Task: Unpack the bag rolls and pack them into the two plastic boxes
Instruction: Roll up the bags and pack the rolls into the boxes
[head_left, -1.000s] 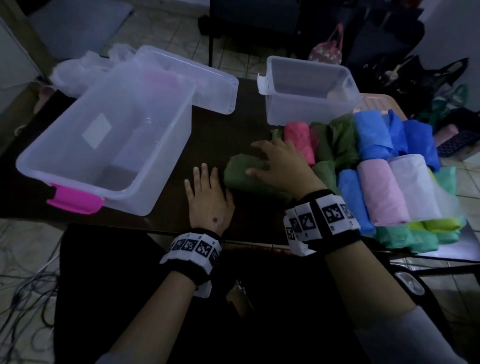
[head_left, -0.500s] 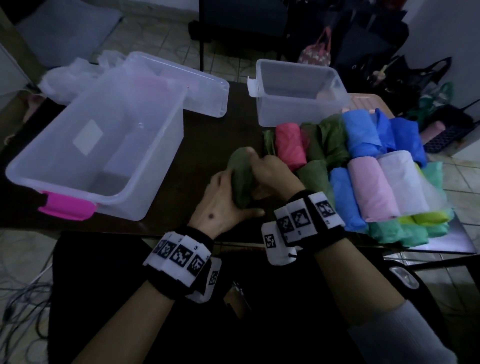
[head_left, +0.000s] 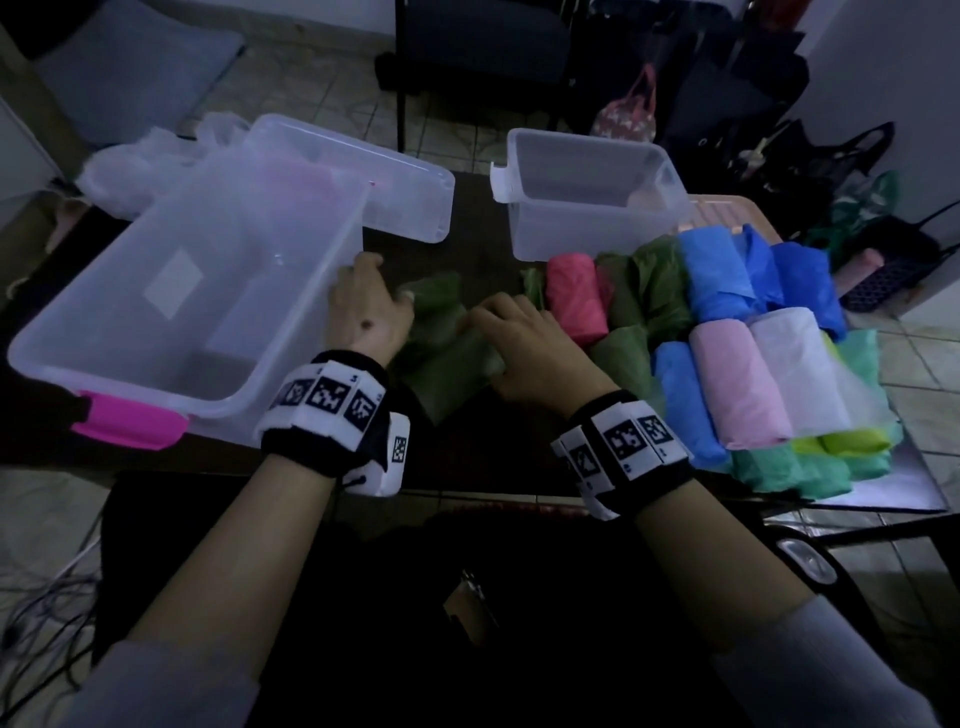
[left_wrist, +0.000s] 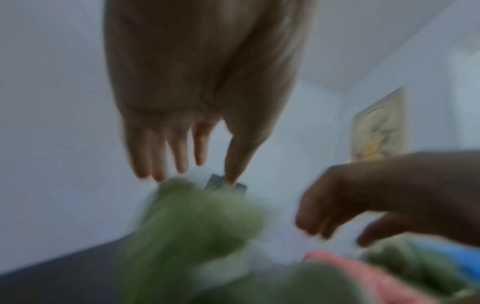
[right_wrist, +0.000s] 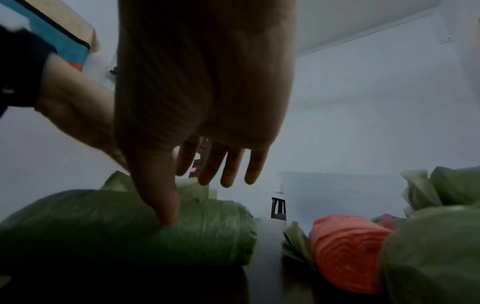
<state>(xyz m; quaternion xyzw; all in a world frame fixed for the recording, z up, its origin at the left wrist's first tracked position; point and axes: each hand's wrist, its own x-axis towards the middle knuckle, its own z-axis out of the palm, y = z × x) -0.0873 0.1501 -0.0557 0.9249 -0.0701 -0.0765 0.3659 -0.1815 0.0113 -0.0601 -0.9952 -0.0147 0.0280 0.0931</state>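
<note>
A dark green bag roll (head_left: 447, 374) (right_wrist: 103, 226) lies on the dark table between my hands, beside the large clear box (head_left: 156, 395). My left hand (head_left: 402, 301) (left_wrist: 194, 176) pinches the roll's loose far end of green plastic (left_wrist: 194, 226); that view is blurred. My right hand (head_left: 485, 338) (right_wrist: 197, 195) grips the roll from above, thumb dug into its near side, fingers over the far side. To the right sits a pile of rolls: red (head_left: 576, 296) (right_wrist: 345, 253), blue (head_left: 711, 270), pink (head_left: 737, 384) and white (head_left: 795, 369). The small clear box (head_left: 587, 228) stands behind the pile.
The large box has a pink latch (head_left: 130, 421) at its near end, and its clear lid (head_left: 395, 182) lies behind it. Crumpled clear plastic (head_left: 130, 171) sits at the far left. Bags and chair legs stand on the tiled floor beyond the table.
My left hand left the tabletop and joined the right on the green roll. The roll was lifted on end, then laid down closer to the large box, with my hands now spread apart along it.
</note>
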